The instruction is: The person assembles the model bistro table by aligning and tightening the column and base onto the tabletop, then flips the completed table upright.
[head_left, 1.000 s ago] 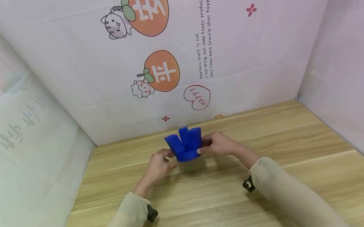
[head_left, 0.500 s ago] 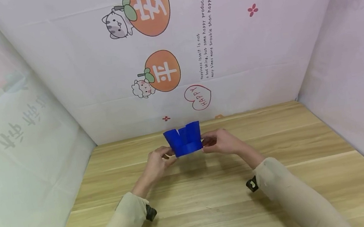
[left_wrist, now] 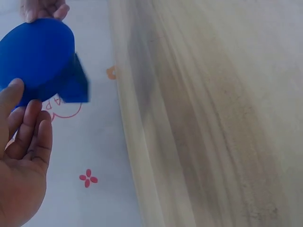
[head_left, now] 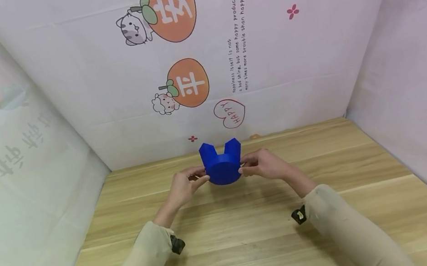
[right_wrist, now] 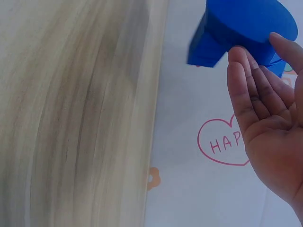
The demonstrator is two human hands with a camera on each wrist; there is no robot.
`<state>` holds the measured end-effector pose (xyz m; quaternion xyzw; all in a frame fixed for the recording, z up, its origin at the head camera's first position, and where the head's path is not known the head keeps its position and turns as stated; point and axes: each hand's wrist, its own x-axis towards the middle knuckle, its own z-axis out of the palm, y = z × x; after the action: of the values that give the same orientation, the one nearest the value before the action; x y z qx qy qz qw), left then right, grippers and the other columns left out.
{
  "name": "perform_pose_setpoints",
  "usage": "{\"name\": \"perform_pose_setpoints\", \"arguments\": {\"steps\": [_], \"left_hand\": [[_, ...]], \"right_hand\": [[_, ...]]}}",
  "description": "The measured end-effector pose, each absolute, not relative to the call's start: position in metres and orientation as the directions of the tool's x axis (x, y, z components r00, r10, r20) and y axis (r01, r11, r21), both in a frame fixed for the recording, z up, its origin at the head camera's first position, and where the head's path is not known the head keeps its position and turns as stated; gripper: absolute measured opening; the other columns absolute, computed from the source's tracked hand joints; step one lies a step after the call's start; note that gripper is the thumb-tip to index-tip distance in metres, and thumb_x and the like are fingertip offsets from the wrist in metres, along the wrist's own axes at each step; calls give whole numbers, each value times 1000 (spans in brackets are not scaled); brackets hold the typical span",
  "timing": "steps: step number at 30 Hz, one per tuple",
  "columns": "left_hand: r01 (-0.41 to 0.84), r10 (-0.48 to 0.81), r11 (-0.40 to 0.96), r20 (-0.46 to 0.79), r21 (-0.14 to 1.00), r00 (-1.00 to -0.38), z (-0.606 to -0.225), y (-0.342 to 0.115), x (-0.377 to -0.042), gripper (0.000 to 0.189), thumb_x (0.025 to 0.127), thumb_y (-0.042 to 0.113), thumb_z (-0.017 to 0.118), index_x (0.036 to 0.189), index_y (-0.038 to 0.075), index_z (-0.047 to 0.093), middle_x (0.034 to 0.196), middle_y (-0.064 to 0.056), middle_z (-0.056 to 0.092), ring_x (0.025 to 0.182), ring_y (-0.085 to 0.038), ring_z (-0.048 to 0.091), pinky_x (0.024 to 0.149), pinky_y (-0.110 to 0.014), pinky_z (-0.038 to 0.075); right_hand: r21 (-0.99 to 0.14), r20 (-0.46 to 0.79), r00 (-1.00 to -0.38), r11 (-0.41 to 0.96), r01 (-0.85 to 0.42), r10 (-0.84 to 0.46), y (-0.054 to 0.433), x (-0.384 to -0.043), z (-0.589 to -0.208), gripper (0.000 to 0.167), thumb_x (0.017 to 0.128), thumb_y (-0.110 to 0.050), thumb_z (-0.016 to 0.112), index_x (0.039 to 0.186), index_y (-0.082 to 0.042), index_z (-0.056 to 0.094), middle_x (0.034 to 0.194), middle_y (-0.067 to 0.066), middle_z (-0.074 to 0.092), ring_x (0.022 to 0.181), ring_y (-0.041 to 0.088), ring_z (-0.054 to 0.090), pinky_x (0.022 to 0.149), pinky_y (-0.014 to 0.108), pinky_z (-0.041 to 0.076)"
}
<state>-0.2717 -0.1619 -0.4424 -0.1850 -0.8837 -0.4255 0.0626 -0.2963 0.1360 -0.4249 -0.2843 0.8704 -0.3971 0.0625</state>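
A blue object [head_left: 224, 172] with a flat round base and upright blocky prongs is held up over the far part of the table. Its smooth base faces the head camera, and two prongs show above it. My left hand [head_left: 182, 187] pinches the rim at the left, thumb on the flat face [left_wrist: 35, 52] and fingers behind. On the opposite side my right hand [head_left: 265, 165] grips the rim between thumb and fingers. In the right wrist view, one prong [right_wrist: 206, 49] juts out from behind the base. Any further prongs are hidden behind the disc.
The wooden table [head_left: 238, 239] runs back to a white printed sheet [head_left: 269, 60] hung as a wall. Similar pale sheets stand at the left [head_left: 39, 186] and right [head_left: 410, 90]. A small black device [head_left: 177, 244] sits at the left cuff, another [head_left: 298, 215] at the right.
The blue object has been tipped so that its flat base now faces the head camera; earlier its side band and three prongs showed. Both hands stay at its sides, and the right has shifted slightly right.
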Motion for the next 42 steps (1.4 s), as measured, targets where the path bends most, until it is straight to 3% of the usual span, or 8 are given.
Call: {"name": "perform_pose_setpoints", "arguments": {"steps": [4, 10, 15, 22, 29, 36, 42], "left_hand": [[342, 274, 578, 219, 741, -937, -441, -163, -273, 32, 92, 36, 72, 117, 16, 75, 109, -1, 76, 93, -15, 69, 81, -30, 57], [262, 251, 576, 138, 774, -958, -437, -161, -272, 43, 95, 48, 64, 124, 18, 72, 120, -3, 73, 107, -21, 70, 90, -40, 58], [154, 181, 486, 73, 860, -981, -438, -154, -272, 50, 93, 53, 65, 123, 15, 73, 112, -6, 76, 106, -26, 72, 92, -41, 58], [97, 131, 431, 45, 897, -990, -440, -147, -273, 43, 95, 43, 67, 121, 9, 73, 106, -9, 77, 101, -25, 74, 91, -42, 58], [67, 97, 434, 28, 899, -995, -444, -146, -276, 40, 95, 43, 67, 117, 11, 76, 98, -7, 78, 94, -21, 75, 89, -41, 59], [72, 69, 523, 42, 850, -997, -450, -143, -276, 34, 95, 40, 67, 99, 10, 81, 84, -6, 78, 83, -23, 75, 73, -31, 58], [73, 93, 567, 24, 820, -995, -451, -143, -276, 36, 97, 38, 64, 101, 7, 80, 82, -7, 77, 85, -29, 75, 69, -28, 57]], "right_hand": [[-754, 110, -828, 496, -430, -550, 138, -296, -424, 21, 97, -33, 65, 102, -15, 74, 83, 4, 75, 76, 12, 69, 71, 29, 57], [-769, 71, -845, 511, -384, -529, 138, -299, -422, 31, 101, -37, 59, 109, -11, 74, 95, 14, 77, 80, 13, 72, 77, 33, 60], [-780, 43, -869, 528, -338, -493, 136, -300, -422, 37, 102, -42, 54, 104, -11, 75, 93, 10, 77, 82, 17, 72, 76, 31, 59], [-817, -6, -890, 515, -259, -456, 134, -302, -423, 45, 102, -45, 53, 111, -6, 73, 102, 21, 75, 93, 35, 72, 79, 36, 60], [-834, -42, -895, 510, -213, -444, 130, -305, -430, 46, 104, -41, 50, 102, -2, 75, 97, 24, 74, 82, 23, 73, 76, 39, 61], [-845, -99, -897, 512, -153, -430, 126, -306, -438, 48, 104, -38, 50, 107, 4, 73, 97, 25, 74, 87, 37, 73, 79, 49, 60], [-828, -141, -900, 547, -121, -412, 123, -305, -441, 50, 105, -38, 48, 112, 5, 71, 97, 21, 76, 87, 30, 74, 81, 49, 60]]}}
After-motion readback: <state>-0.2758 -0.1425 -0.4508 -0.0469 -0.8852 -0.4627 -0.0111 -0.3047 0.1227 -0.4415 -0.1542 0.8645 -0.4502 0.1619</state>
